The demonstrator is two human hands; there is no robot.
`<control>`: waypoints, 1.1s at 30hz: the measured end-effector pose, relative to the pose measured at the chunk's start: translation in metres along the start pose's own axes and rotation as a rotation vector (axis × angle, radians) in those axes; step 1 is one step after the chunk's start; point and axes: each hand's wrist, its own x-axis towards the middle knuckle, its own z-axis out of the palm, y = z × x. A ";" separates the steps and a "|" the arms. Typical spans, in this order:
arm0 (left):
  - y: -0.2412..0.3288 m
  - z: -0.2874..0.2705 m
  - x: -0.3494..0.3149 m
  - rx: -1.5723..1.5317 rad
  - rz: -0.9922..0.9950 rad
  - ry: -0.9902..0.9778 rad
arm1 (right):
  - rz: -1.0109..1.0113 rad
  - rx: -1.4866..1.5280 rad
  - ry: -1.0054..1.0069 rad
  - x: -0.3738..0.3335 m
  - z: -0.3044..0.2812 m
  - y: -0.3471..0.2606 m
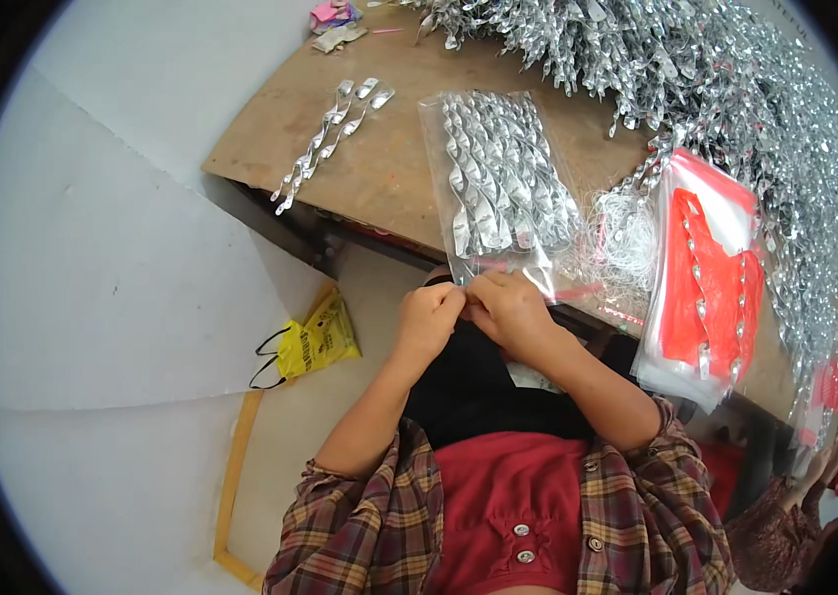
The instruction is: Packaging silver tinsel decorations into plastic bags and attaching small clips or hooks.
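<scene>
A brown table (399,149) stands beside white walls (92,297).

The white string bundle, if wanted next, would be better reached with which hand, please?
Probably the right hand: it is nearer the white string bundle, which lies to its right, while the left hand is farther away. Both are at the near edge of the clear bag.

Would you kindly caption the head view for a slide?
Left hand and right hand meet at the near end of a bag holding silver spirals.

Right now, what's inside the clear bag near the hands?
Inside the clear bag are twisted silver strips, side by side. Anything under the top ones is covered, so I can't tell.
</scene>
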 end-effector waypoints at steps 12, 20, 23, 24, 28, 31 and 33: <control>0.009 -0.038 0.002 -0.393 -0.091 -0.169 | 0.636 0.436 0.970 -0.118 -0.246 0.056; 0.003 -0.040 0.008 -0.291 -0.128 -0.212 | 0.131 0.325 -0.088 -0.016 -0.046 -0.018; 0.005 -0.036 0.006 -0.322 -0.114 -0.212 | -0.019 0.188 -0.020 0.006 -0.008 -0.016; 0.005 -0.034 0.004 -0.337 -0.091 -0.203 | -0.085 0.089 0.003 0.009 0.000 -0.015; 0.003 -0.031 0.000 -0.340 -0.097 -0.189 | -0.136 -0.096 -0.009 0.011 0.013 -0.016; -0.001 -0.027 0.002 -0.315 -0.063 -0.133 | -0.118 -0.025 0.011 0.012 0.015 -0.019; -0.002 -0.027 0.004 -0.312 -0.031 -0.119 | -0.038 0.059 -0.028 0.006 0.003 -0.016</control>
